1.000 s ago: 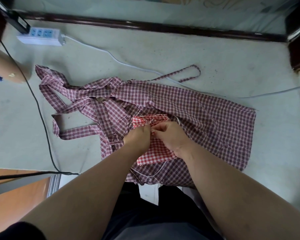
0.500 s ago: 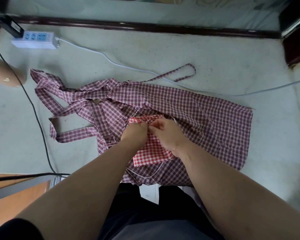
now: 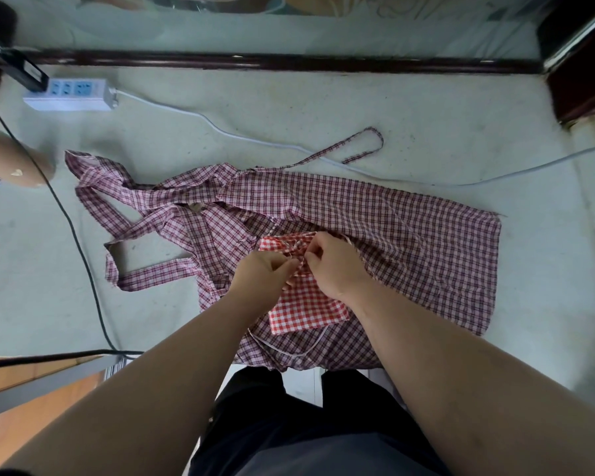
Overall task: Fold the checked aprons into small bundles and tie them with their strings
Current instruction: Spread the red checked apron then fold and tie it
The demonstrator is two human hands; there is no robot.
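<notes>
Near edge of the pale work surface: the red-and-white checked apron is already folded into a small flat bundle. It sits on top of the spread maroon checked apron.

Grip: left hand and right hand meet at the bundle's far end, knuckles nearly touching. Fingers on both are curled, each pinching the tie string where it gathers the cloth. Can't tell if a knot has formed, because the hands cover it.

A slack white cord loops out past the bundle's near edge. Can't tell if it's part of the same tie.

Status, my read:
- Red apron: fold done, tying in progress, not confirmed closed.
- Maroon apron: not started. The body lies open and the wide straps sprawl to the left. The thin strap loop lies across the white cable. It needs the full fold and tie.
- So under half done for the two aprons in view.

Also in view: a power strip at far left and a black cable running down that side, clear of the cloth.
</notes>
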